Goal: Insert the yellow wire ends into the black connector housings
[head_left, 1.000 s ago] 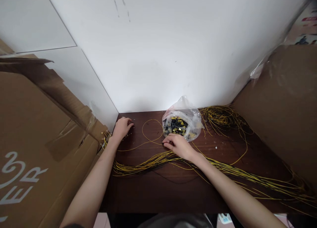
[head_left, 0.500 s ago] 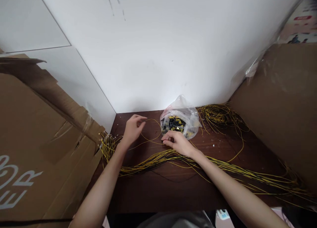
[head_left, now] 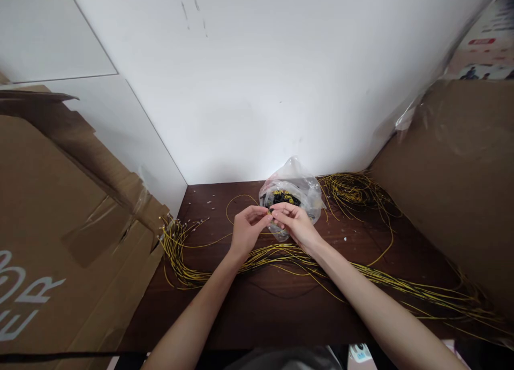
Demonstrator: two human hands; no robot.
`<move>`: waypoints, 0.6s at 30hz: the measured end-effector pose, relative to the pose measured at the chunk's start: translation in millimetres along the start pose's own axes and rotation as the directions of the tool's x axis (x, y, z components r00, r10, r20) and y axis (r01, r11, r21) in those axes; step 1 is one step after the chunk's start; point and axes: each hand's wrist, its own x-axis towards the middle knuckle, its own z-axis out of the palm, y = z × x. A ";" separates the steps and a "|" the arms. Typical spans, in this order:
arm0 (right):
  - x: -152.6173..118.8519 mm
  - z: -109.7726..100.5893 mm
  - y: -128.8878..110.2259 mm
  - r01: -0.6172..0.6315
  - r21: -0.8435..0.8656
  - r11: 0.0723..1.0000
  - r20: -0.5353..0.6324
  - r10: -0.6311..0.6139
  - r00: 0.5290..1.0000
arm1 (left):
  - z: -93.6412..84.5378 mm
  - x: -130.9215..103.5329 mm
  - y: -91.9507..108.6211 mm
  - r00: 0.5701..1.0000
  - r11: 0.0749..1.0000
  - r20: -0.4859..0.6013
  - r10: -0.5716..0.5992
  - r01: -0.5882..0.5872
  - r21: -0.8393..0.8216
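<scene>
My left hand point(head_left: 249, 226) and my right hand point(head_left: 295, 223) meet at the front of a clear plastic bag point(head_left: 311, 196). Between their fingertips is a small black and yellow piece point(head_left: 271, 211), pinched from both sides. Its details are too small to make out. Many black and yellow pieces point(head_left: 289, 196) lie in the open bag. A thin yellow wire point(head_left: 212, 243) curves over the dark table to my hands. Below my hands, a long bundle of yellow and black wires point(head_left: 277, 252) runs across the table.
Wire ends with small tips point(head_left: 176, 228) fan out by the left cardboard box point(head_left: 80, 198). A coil of yellow wire point(head_left: 349, 188) lies at the back right, near another cardboard box point(head_left: 453, 188). Behind the table point(head_left: 281, 316) rises a white wall point(head_left: 241, 91).
My left hand has moved right to meet my right hand at the small piece. My right hand has shifted slightly up and to the right.
</scene>
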 end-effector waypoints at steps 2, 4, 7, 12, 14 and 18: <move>-0.7 -0.1 1.0 0.048 -0.095 0.994 0.013 -0.047 0.999 | -0.1 -0.5 0.5 0.999 1.000 -0.026 0.021 -0.021 0.013; -2.1 0.0 1.3 0.099 -0.188 0.977 0.016 -0.097 0.995 | -0.1 -1.0 -0.1 0.996 0.996 -0.037 0.081 -0.079 0.043; -4.7 0.3 0.7 0.185 -0.333 0.924 0.012 -0.192 0.981 | -0.3 -1.6 -2.3 0.979 0.975 -0.028 0.204 -0.200 0.092; -6.2 -1.6 0.5 0.199 -0.402 0.894 0.021 -0.209 0.978 | -2.4 -2.9 -2.5 0.959 0.946 -0.002 0.282 -0.278 0.167; -5.6 -2.8 1.1 0.181 -0.388 0.904 0.014 -0.191 0.982 | -3.7 -3.4 -1.4 0.959 0.939 0.010 0.284 -0.280 0.199; -4.4 -4.6 0.7 0.149 -0.327 0.933 0.016 -0.152 0.988 | -7.1 -3.4 -2.1 0.959 0.935 0.039 0.279 -0.281 0.216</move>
